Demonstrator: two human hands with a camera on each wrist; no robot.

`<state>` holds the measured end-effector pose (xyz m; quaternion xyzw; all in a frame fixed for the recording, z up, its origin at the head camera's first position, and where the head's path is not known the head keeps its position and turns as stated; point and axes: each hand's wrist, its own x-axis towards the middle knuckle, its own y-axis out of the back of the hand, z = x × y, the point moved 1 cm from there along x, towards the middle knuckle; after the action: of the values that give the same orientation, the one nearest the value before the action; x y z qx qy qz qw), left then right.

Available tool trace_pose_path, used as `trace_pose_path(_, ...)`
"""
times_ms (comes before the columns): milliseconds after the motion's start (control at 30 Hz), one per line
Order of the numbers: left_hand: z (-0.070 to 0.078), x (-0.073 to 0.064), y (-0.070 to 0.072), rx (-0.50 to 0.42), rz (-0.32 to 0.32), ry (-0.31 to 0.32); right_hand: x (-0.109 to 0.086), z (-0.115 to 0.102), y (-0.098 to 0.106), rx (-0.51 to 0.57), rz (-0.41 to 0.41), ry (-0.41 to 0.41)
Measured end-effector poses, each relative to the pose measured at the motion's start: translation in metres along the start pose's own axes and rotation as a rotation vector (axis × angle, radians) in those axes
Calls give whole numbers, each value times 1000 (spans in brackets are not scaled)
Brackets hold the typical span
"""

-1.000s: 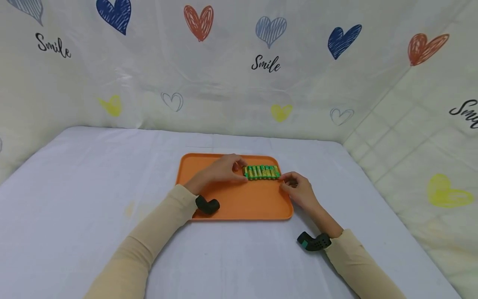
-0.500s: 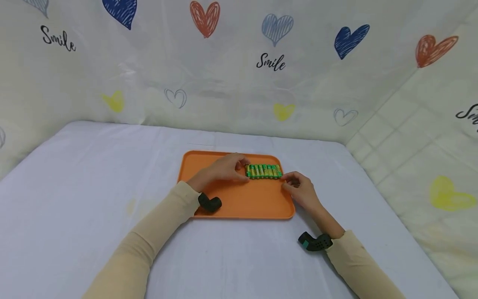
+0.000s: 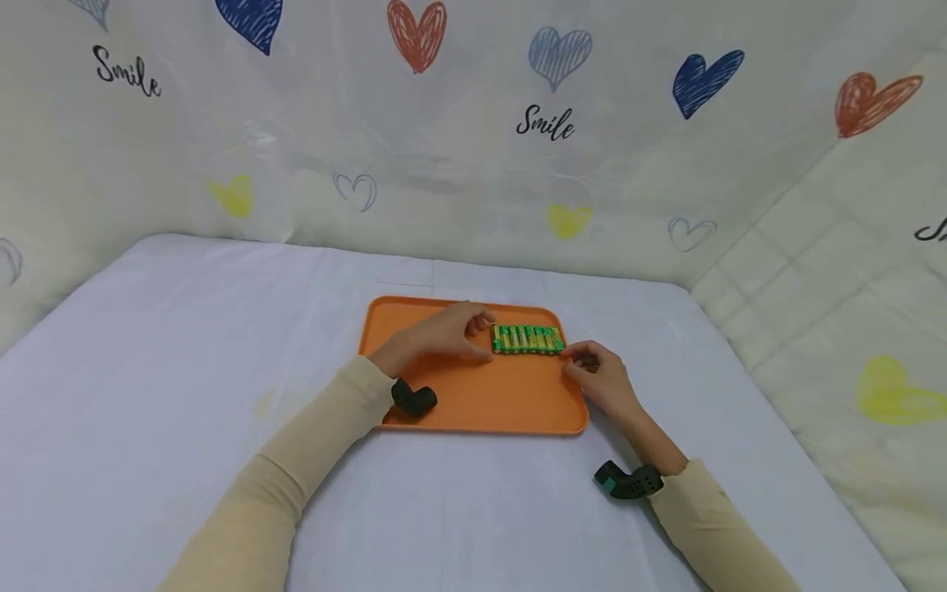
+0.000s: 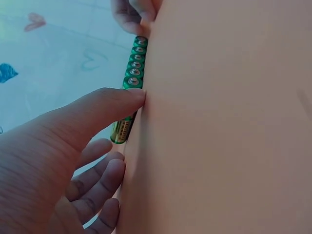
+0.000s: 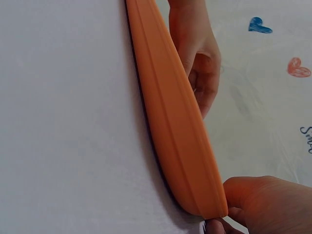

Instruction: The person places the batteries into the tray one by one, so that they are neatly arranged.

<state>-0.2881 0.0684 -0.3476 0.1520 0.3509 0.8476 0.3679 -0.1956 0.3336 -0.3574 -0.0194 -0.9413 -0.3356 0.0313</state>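
Observation:
Several green-and-gold batteries (image 3: 528, 339) lie side by side in a tight row on the orange tray (image 3: 488, 403), near its far right part. In the left wrist view, the batteries (image 4: 135, 63) turn their button ends towards the camera. My left hand (image 3: 447, 333) is at the row's left end, thumb and fingers apart and no battery gripped; a small gap shows in the head view. At the right end, my right hand (image 3: 601, 378) has loosely bent fingers, the fingertips beside or touching the last battery. In the right wrist view the tray wall hides the row.
A white cloth (image 3: 444, 510) covers the table around the tray. Behind it hangs a pale sheet (image 3: 444, 123) printed with hearts and the word Smile. Dark wrist cameras (image 3: 629, 479) sit on both wrists.
The head view has shifted slightly, moving the scene right and a little up. My left hand has drawn slightly left from the row. The batteries and right hand keep nearly the same places on the tray.

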Motion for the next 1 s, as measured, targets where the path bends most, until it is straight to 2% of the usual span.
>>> trace_pose_path(200,-1,-2,5,24,-13,-2,-1,-2,2,-18,9,0)
trace_pose_path(433,-2,-11,9,38,-49,37,-4,-5,1,-11,6,9)
trace_pose_path(700,-8,-22,14,46,-43,59,-2,-4,0,-11,1,5)
trace_pose_path(1000,-14,-44,27,42,-33,53,-1,-3,-1,-20,-5,22)
